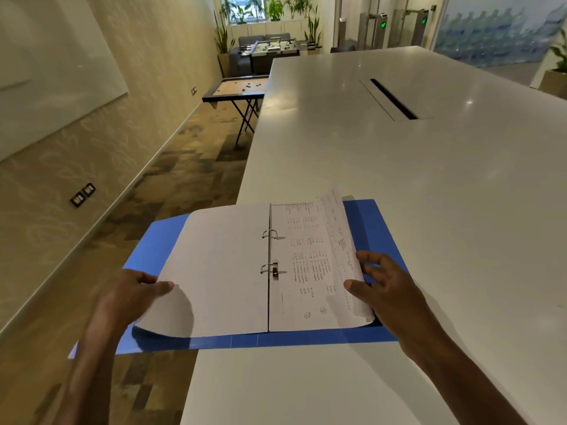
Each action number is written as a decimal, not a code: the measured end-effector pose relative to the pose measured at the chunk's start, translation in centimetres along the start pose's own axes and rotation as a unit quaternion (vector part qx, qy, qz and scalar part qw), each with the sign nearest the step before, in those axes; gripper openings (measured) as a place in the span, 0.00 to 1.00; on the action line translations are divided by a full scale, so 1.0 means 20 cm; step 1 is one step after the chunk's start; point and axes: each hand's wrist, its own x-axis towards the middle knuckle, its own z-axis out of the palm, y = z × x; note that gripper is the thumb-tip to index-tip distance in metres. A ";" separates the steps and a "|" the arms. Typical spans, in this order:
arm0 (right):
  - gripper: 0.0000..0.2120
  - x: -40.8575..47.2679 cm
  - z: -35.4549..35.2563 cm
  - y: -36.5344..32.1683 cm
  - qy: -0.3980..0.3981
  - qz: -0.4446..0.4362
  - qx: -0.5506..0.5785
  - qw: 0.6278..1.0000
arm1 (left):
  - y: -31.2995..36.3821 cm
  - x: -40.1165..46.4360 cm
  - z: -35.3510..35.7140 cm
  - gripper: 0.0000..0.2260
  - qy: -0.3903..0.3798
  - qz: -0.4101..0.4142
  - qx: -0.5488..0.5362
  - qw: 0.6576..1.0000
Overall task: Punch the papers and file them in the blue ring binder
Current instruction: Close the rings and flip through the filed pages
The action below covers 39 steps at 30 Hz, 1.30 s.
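While the blue ring binder lies open across the left edge of the white table, its left cover hanging out over the floor, I see both hands on the papers filed in it. My left hand pinches the outer edge of the blank left-hand sheets, thumb on top and fingers underneath. My right hand has its thumb pressed on the printed right-hand pages and its fingers spread loosely beyond their edge, over the blue cover (whether they touch the top page, which curls upward, I cannot tell). Two metal rings stand along the spine, threaded through the paper on both sides. No punch is in my view
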 end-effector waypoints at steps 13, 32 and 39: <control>0.17 -0.01 0.01 0.00 0.001 0.001 0.011 1.000 | 0.39 -0.22 0.08 0.14 0.053 0.161 -0.025 0.985; 0.20 -0.02 0.03 -0.02 0.022 -0.030 -0.054 0.998 | 0.88 -0.58 0.69 0.11 -0.241 0.140 -0.258 0.925; 0.23 -0.02 0.03 0.00 0.029 -0.021 -0.052 0.998 | 0.86 -0.55 0.73 0.17 -0.217 0.131 -0.278 0.926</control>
